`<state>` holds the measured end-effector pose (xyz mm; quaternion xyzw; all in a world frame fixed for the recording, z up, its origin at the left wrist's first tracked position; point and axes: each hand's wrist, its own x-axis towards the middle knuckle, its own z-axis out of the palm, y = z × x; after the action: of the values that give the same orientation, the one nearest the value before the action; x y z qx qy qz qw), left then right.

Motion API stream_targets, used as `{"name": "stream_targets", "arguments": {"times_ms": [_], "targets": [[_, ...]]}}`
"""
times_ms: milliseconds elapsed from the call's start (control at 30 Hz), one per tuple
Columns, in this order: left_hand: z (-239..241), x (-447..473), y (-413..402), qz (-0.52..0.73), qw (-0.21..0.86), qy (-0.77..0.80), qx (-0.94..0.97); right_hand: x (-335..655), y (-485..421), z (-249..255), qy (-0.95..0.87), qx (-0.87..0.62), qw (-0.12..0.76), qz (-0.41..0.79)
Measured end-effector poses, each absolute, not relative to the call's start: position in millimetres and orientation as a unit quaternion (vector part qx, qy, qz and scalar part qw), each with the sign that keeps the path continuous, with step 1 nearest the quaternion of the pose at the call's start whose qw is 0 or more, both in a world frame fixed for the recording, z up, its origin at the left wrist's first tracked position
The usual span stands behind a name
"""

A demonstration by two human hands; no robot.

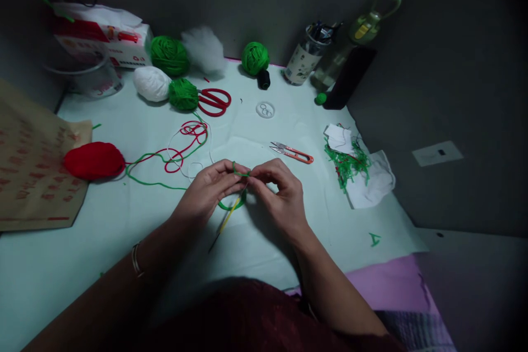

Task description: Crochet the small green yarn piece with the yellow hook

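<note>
Green yarn (241, 175) is held up above the tabletop (325, 214) — the left hand (207, 187) has it in bent fingers, the right hand (281, 190) pinches it, thumb to forefinger. Just below slants a slim yellow-handled tool (230, 216); farther forward lie orange snips (303, 157).

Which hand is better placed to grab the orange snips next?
Probably the right hand: the orange snips lie just beyond it. The left hand is farther away, nearer the red yarn ball.
</note>
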<state>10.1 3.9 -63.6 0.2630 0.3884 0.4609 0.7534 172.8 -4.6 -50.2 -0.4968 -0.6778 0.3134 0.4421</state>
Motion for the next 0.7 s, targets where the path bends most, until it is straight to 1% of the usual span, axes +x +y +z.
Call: {"name": "stream_targets", "arguments": {"times_ms": [167, 333, 400, 600, 700], "targets": [[-71.0, 10.9, 3.2, 0.452, 0.76, 0.375, 0.277, 170.1, -6.0, -52.5, -0.625, -0.512, 0.459, 0.369], [-70.9, 10.9, 2.3, 0.462, 0.744, 0.372, 0.308, 168.9, -5.2, -52.2, -0.502, -0.516, 0.479, 0.503], [-69.8, 11.2, 2.3, 0.468, 0.734, 0.381, 0.313, 169.1, -3.1, -51.0, -0.455, -0.516, 0.496, 0.53], [-64.6, 11.9, 1.5, 0.445, 0.731, 0.382, 0.349, 170.8, 1.5, -50.3, -0.413, -0.504, 0.534, 0.539], [-61.8, 10.6, 0.5, 0.441, 0.705, 0.405, 0.38, 169.9, -1.5, -50.2, -0.442, -0.508, 0.537, 0.508]]}}
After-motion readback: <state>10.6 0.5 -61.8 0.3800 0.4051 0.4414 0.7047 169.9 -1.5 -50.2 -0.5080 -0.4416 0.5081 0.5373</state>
